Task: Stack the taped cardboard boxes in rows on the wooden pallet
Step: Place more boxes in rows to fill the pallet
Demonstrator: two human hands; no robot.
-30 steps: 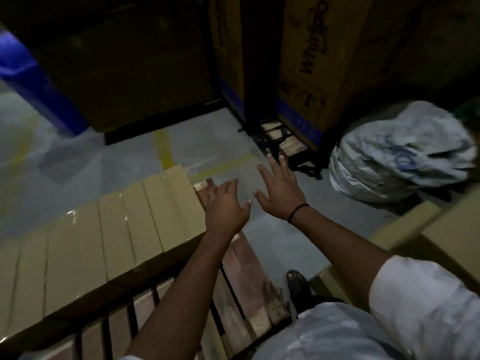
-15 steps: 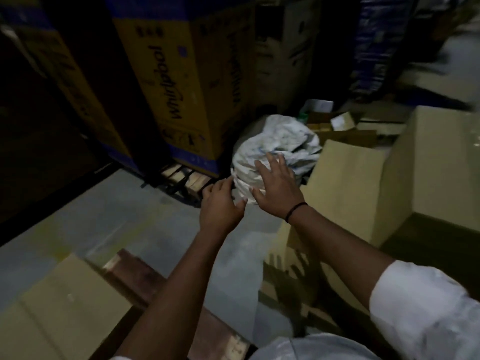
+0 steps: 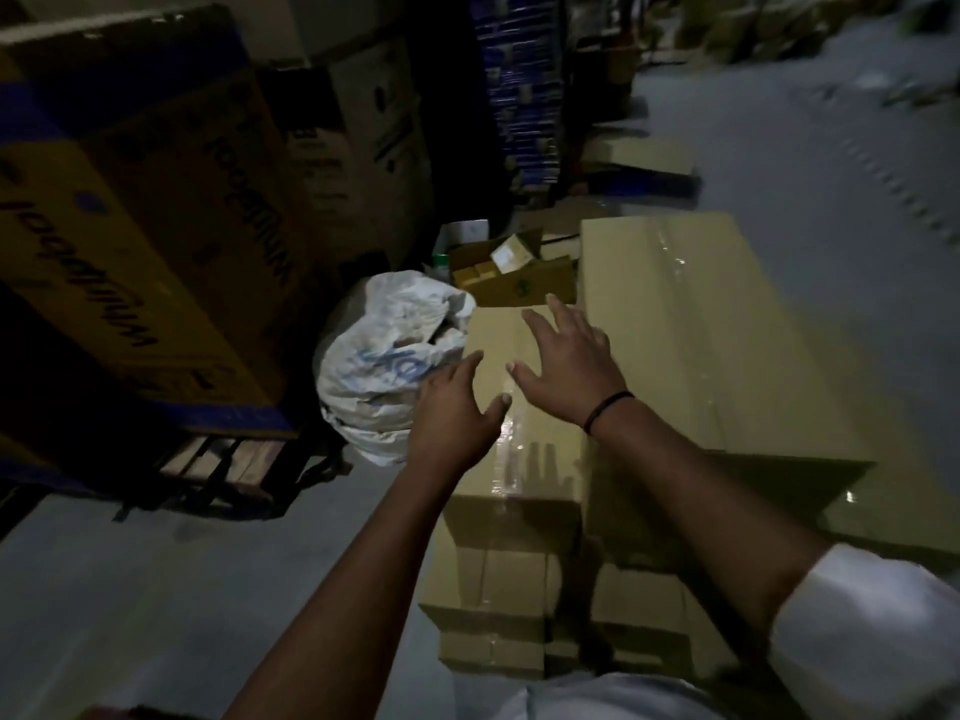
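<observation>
Two hands, the left hand (image 3: pixel 452 415) and the right hand (image 3: pixel 571 366), now reach over a taped box (image 3: pixel 540 459) on top of a pile beside a white sack (image 3: pixel 379 356). A second ago they hung over the pallet, which is now out of view. Each grip is spread wide and holds nothing. The next box looks about to be fetched.

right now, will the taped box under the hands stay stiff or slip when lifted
Probably stiff: the taped cardboard box shows flat faces and sharp edges. Its glossy tape strip may be slick under palms. It looks long, so likely unwieldy one-handed.
</observation>
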